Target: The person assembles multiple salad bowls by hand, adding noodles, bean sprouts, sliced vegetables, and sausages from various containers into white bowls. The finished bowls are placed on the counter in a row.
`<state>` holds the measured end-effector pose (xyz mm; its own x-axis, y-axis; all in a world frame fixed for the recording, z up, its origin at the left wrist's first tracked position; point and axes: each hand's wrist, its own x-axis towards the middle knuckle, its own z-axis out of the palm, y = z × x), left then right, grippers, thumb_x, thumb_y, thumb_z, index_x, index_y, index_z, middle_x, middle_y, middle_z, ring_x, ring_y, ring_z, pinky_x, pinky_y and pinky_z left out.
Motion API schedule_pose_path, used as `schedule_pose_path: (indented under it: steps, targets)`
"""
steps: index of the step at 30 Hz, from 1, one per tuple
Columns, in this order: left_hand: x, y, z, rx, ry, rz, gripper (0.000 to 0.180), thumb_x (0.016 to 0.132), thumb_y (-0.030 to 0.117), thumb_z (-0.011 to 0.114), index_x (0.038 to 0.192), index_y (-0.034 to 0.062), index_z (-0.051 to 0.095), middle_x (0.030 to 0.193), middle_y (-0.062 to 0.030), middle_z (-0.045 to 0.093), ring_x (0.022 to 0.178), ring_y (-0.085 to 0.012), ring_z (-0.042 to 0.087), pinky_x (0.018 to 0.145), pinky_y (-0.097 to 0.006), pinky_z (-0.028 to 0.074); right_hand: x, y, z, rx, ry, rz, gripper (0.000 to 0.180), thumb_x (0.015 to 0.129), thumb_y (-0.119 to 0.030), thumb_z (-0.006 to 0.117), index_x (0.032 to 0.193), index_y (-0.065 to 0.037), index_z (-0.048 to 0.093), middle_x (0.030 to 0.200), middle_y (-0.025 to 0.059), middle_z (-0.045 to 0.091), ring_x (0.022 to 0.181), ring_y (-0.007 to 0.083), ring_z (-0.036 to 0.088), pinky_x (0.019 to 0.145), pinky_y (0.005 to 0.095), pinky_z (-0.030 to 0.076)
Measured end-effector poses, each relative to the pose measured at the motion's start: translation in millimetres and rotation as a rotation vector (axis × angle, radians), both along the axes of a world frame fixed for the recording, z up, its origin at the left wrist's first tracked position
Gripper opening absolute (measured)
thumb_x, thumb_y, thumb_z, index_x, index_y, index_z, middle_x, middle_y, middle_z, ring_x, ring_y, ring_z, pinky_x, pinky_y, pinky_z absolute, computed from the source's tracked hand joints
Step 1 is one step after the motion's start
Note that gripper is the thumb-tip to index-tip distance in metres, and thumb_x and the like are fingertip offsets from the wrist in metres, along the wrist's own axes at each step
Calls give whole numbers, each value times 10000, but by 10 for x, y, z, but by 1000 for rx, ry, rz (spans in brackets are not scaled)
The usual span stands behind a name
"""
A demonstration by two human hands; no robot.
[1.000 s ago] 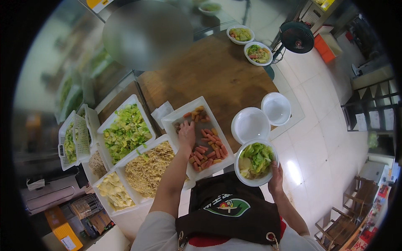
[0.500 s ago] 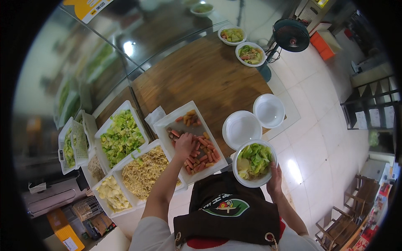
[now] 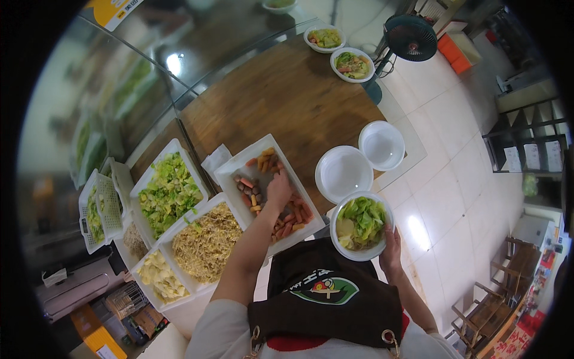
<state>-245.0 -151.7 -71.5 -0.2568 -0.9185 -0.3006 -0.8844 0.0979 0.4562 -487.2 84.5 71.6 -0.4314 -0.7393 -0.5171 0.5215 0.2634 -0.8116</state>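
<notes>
Right hand (image 3: 391, 249) grasped white bowl (image 3: 359, 256) of green lettuce (image 3: 367, 219); left hand (image 3: 278, 191), grip indeterminable, was in sausage tray (image 3: 295, 179), ten o'clock from bowl.

A wooden table (image 3: 269, 90) carries white bowls (image 3: 344, 172) and a sausage tray (image 3: 308, 230).

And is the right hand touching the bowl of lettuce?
Touching. The head view shows the right hand against the right side of the bowl of lettuce, no gap at its rim.

A head-worn fisheye looks down and forward, close over the sausage tray (image 3: 244, 160).
</notes>
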Motion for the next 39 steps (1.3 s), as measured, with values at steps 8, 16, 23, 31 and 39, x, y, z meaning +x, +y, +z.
schedule_pose_path:
  steps: [8,16,23,31,39]
  targets:
    - [880,-378,551,661,600,279,215,817,225,618,793,16,575,652,-64,579,647,-135,582,513,-277,430,20,-28,14,31,-20,-9,428,952,-293,435,1258,6,428,1171,118,536,1051,180,531,893,296,437]
    - [1056,708,381,112,-356,-418,249,769,234,588,872,8,598,770,-161,640,750,-266,637,644,-393,509,55,-164,13,50,-43,-17,450,945,-308,453,1266,6,413,1182,126,526,1062,195,531,889,309,448]
    - [932,739,136,203,-337,-113,248,792,185,554,989,36,529,899,-152,593,808,-320,630,638,-407,514,113,-319,118,26,-109,-6,416,943,-273,472,1254,1,445,1157,97,549,1050,167,526,891,287,425]
    - [190,248,2010,152,519,-344,253,761,145,594,970,25,518,927,-143,551,871,-323,560,770,-386,464,188,-446,-8,-34,61,77,426,938,-285,481,1234,20,464,1132,105,565,1033,165,531,893,292,428]
    - [-728,522,2350,-222,451,-731,337,774,142,632,1091,68,544,1074,-108,520,1030,-296,484,872,-390,415,356,-776,138,-196,-10,74,360,975,-259,398,1215,-2,474,1090,75,565,975,137,530,838,275,441]
